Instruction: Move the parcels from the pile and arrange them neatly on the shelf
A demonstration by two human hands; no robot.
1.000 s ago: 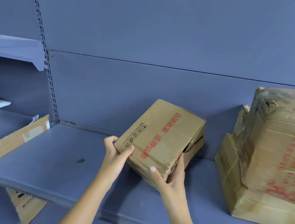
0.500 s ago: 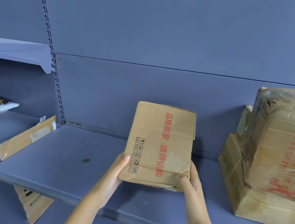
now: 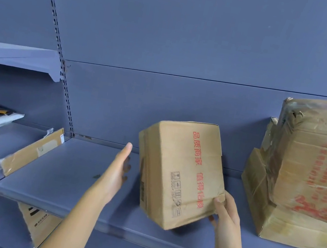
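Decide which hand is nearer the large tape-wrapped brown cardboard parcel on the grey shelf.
Right. The right hand, gripping the small red-printed cardboard box's lower corner, is left of the parcel; the open left hand lies farther left, beyond that box.

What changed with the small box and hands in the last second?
The left hand let go of the small box and now hovers open beside it. The box turned, so its left side shows. The right hand still grips its lower right corner. The big taped boxes stayed put.
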